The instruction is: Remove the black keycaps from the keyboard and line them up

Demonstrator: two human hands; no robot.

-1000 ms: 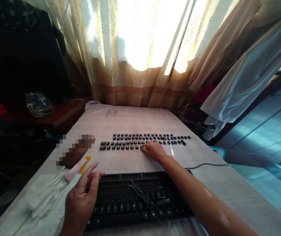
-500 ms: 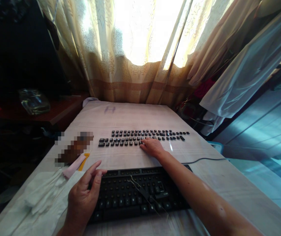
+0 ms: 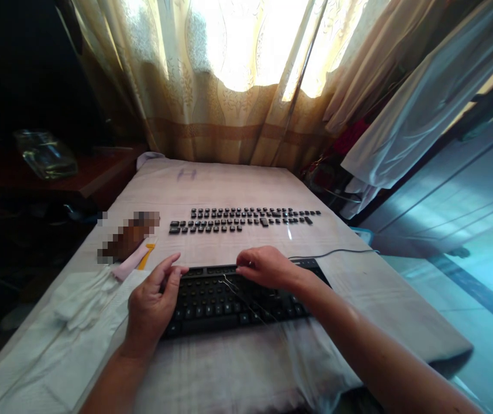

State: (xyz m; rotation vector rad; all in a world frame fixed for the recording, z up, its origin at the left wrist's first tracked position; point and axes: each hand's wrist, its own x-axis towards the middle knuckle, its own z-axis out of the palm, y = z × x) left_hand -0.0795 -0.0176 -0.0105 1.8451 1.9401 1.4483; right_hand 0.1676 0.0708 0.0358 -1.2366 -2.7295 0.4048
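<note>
A black keyboard (image 3: 216,310) lies near the front of the table, with many keycaps off its upper rows. A thin wire tool (image 3: 240,296) rests across it. My left hand (image 3: 153,293) is at the keyboard's left end, fingers apart and holding nothing. Above the keyboard's back edge is my right hand (image 3: 263,267), its fingers pinched together; whatever they hold is too small to make out. Behind the keyboard, loose black keycaps (image 3: 214,221) lie in several rows, with a gap toward the right of the nearest row.
On the left are a pixelated brown object (image 3: 127,238), a pink and yellow item (image 3: 136,260) and white cloth (image 3: 77,310). A black cable (image 3: 336,251) runs right. A glass jar (image 3: 45,154) stands on the side shelf. Curtains hang behind.
My right hand has drawn back from the rows of keycaps to above the keyboard, and the nearest row now shows fewer caps. The camera view has shifted. My left hand stays at the keyboard's left end.
</note>
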